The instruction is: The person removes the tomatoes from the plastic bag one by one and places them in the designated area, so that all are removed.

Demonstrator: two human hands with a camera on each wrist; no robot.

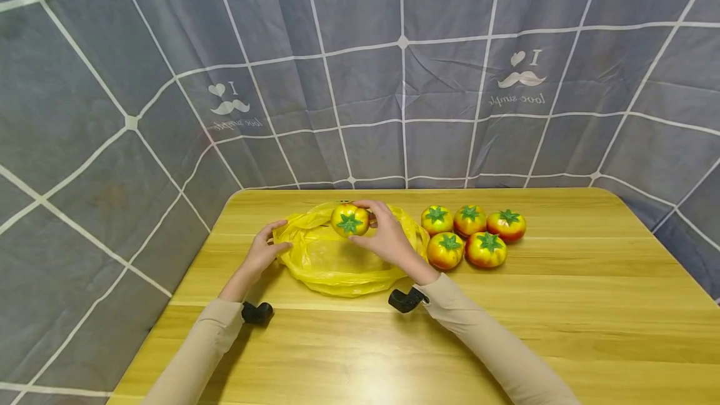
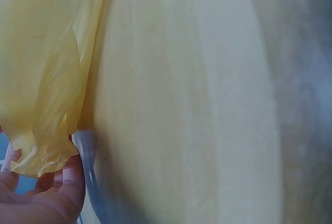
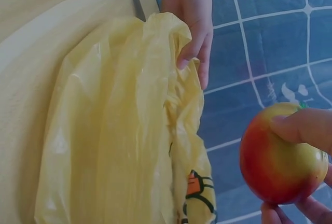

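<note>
A toy-like red and yellow tomato (image 1: 350, 220) with a green star-shaped leaf is held in my right hand (image 1: 389, 236), above the open mouth of a yellow plastic bag (image 1: 345, 283). The right wrist view shows the thumb on one side of the tomato (image 3: 275, 164) and fingers beneath it. At the bag's left rim, my left hand (image 1: 261, 252) pinches the thin plastic. The left wrist view has the bag's edge (image 2: 52, 146) between the thumb and fingers of the left hand (image 2: 49, 200). What lies inside the bag cannot be made out.
Several more tomatoes (image 1: 486, 250) stand grouped just right of the bag on the wooden table (image 1: 590, 305). A grey curtain (image 1: 360, 92) with white grid lines hangs behind the table and along its left side. Each wrist carries a black device (image 1: 406, 300).
</note>
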